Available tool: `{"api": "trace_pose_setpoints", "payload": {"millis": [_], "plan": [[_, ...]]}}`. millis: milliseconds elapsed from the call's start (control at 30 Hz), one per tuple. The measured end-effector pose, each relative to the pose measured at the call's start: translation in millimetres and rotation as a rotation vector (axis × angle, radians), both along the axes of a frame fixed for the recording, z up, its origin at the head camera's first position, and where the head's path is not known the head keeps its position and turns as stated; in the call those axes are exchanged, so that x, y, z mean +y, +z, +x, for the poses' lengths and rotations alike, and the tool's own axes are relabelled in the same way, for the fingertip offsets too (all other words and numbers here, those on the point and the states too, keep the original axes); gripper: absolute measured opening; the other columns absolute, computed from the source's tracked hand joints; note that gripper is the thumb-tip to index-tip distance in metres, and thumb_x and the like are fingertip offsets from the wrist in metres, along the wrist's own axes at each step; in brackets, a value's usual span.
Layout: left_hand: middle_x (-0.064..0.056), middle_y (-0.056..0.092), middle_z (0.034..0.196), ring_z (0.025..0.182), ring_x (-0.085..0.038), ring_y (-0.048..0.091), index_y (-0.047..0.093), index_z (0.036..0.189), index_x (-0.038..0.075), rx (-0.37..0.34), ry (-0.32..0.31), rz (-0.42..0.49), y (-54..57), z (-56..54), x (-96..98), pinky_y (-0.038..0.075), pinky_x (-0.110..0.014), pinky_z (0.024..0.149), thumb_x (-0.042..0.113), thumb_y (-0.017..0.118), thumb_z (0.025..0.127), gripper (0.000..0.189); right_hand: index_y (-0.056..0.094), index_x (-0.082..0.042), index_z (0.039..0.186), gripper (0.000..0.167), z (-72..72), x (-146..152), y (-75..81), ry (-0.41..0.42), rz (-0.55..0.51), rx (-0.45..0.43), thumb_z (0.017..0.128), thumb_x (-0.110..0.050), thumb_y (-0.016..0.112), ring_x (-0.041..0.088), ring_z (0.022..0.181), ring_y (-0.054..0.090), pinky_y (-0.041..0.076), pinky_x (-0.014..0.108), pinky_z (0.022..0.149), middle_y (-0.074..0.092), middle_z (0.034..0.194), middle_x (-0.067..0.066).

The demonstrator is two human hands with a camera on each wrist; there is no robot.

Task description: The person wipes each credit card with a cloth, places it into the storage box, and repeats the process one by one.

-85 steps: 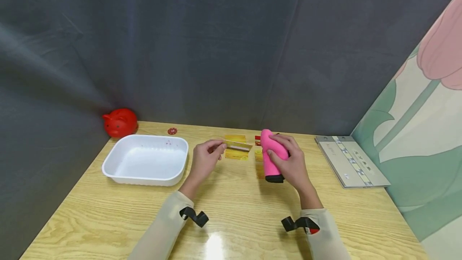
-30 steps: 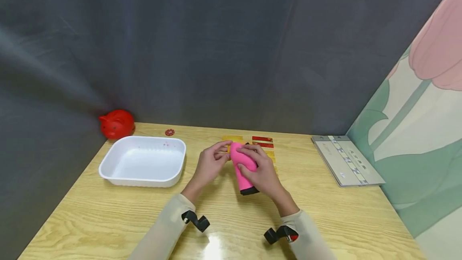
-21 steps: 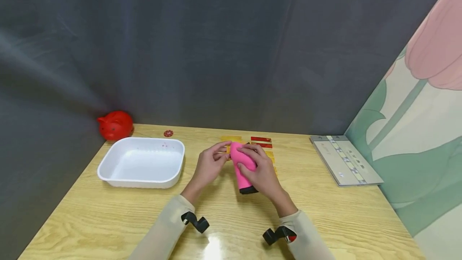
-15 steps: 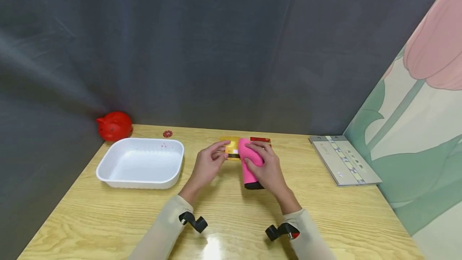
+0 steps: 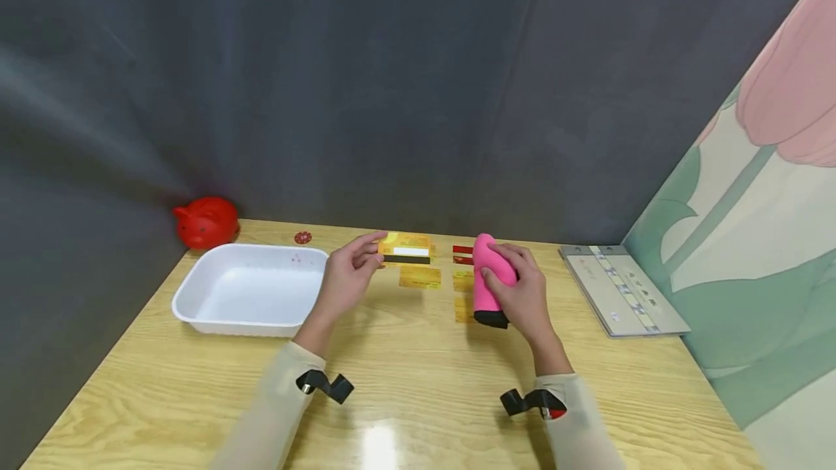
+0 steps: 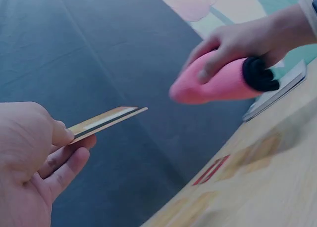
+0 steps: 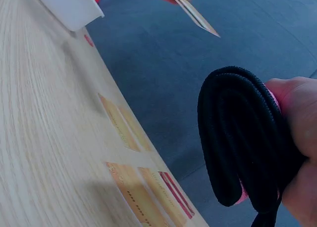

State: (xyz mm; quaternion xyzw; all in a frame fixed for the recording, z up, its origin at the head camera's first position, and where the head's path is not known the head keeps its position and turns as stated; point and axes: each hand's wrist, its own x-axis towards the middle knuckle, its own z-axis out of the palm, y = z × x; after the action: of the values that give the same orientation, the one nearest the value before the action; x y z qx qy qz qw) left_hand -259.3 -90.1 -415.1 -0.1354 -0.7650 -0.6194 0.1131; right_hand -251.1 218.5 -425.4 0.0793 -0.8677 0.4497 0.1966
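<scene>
Between thumb and fingers, my left hand [image 5: 349, 274] pinches a yellow bank card [image 5: 403, 247], raised above the table. Its black stripe and white strip show in the head view; in the left wrist view the card [image 6: 106, 122] appears nearly edge-on. My right hand [image 5: 522, 289] grips a rolled pink soft item [image 5: 493, 274] with a black edge, also held up. From the right wrist, the black folded layers [image 7: 233, 133] of its end are visible, a dark strap hanging below; just what the item is, I cannot tell.
Under the hands lie several cards: a yellow one [image 5: 420, 278], a red one [image 5: 462, 255] and more yellow ones [image 5: 463, 309], partly covered by the pink item. Left stands a white tray [image 5: 251, 328], with a red piggy bank [image 5: 207, 223] and poker chip [image 5: 303, 237] behind. A grey binder [image 5: 620, 292] lies right.
From close together over the cards, my hands have moved apart: the left leftward with the bank card, the right rightward with the pink item. Cards on the table show again.
</scene>
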Motion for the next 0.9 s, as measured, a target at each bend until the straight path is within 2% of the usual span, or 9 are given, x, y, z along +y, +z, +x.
{"api": "trace_pose_setpoints", "payload": {"millis": [67,133,200,300,400,500,600,700,900], "plan": [[-0.018,0.074,0.117,0.1,-0.032,0.074,0.066,0.139,0.015,-0.006,0.036,-0.043,7.5,-0.1,-16.5,0.058,-0.024,0.069,0.007,0.062,0.103,0.037,0.066,-0.015,0.138,0.046,-0.1,-0.5,2.1,0.002,-0.013,0.002,0.093,-0.016,0.078,0.032,0.125,0.057,0.056,0.049,0.098,0.057,0.142,0.011],[-0.016,0.074,0.119,0.099,-0.03,0.074,0.066,0.14,0.018,-0.017,0.08,-0.093,13.9,0.8,-34.5,0.053,-0.019,0.067,0.01,0.06,0.104,0.037,0.067,-0.015,0.138,0.046,-0.6,-1.0,3.9,0.003,-0.016,0.009,0.093,-0.016,0.078,0.032,0.125,0.057,0.055,0.05,0.097,0.057,0.142,0.011],[-0.016,0.074,0.121,0.099,-0.026,0.074,0.066,0.14,0.019,-0.023,0.121,-0.124,18.9,2.0,-53.3,0.056,-0.019,0.072,0.011,0.059,0.105,0.036,0.067,-0.015,0.137,0.047,-0.5,-0.9,5.8,0.007,-0.018,0.012,0.092,-0.016,0.078,0.032,0.125,0.057,0.055,0.051,0.097,0.057,0.142,0.011],[-0.018,0.073,0.126,0.093,-0.011,0.073,0.065,0.14,0.014,-0.026,0.17,-0.142,21.4,5.2,-81.6,0.057,-0.013,0.081,0.01,0.059,0.105,0.036,0.067,-0.016,0.137,0.047,1.0,0.9,7.3,0.006,-0.023,0.008,0.092,-0.015,0.078,0.033,0.125,0.056,0.055,0.052,0.097,0.056,0.142,0.012],[-0.022,0.071,0.129,0.086,0.004,0.069,0.064,0.14,0.009,-0.02,0.221,-0.145,18.8,11.5,-108.4,0.054,-0.007,0.081,0.007,0.059,0.104,0.036,0.066,-0.016,0.138,0.047,3.1,3.0,8.2,-0.001,-0.024,0.002,0.092,-0.016,0.078,0.033,0.125,0.056,0.055,0.051,0.097,0.056,0.143,0.012],[-0.025,0.069,0.13,0.083,0.01,0.066,0.063,0.141,0.006,-0.022,0.275,-0.16,12.8,17.9,-133.6,0.053,-0.005,0.079,0.008,0.058,0.105,0.036,0.066,-0.016,0.138,0.047,3.0,3.8,8.9,-0.004,-0.027,-0.002,0.093,-0.016,0.078,0.033,0.125,0.056,0.054,0.051,0.097,0.056,0.143,0.012],[-0.026,0.066,0.132,0.082,0.012,0.065,0.061,0.142,0.004,-0.043,0.31,-0.191,5.5,23.8,-155.3,0.054,-0.006,0.078,0.009,0.055,0.106,0.037,0.066,-0.015,0.138,0.046,3.6,3.8,9.4,-0.003,-0.029,-0.005,0.093,-0.017,0.077,0.034,0.125,0.056,0.054,0.05,0.097,0.056,0.143,0.013],[-0.028,0.063,0.136,0.084,0.013,0.063,0.059,0.143,0.001,-0.067,0.318,-0.214,-0.9,27.1,-171.9,0.054,-0.006,0.079,0.009,0.052,0.107,0.037,0.066,-0.015,0.138,0.046,3.4,3.7,9.3,-0.002,-0.031,-0.009,0.093,-0.017,0.077,0.033,0.124,0.056,0.054,0.048,0.098,0.056,0.143,0.013],[-0.028,0.064,0.135,0.081,0.009,0.061,0.058,0.143,0.001,-0.148,0.33,-0.282,-7.4,27.6,-188.0,0.054,-0.007,0.076,0.015,0.048,0.11,0.038,0.066,-0.015,0.138,0.046,2.9,6.2,8.7,-0.01,-0.032,-0.007,0.093,-0.016,0.077,0.032,0.125,0.057,0.055,0.046,0.098,0.056,0.143,0.011]]}}
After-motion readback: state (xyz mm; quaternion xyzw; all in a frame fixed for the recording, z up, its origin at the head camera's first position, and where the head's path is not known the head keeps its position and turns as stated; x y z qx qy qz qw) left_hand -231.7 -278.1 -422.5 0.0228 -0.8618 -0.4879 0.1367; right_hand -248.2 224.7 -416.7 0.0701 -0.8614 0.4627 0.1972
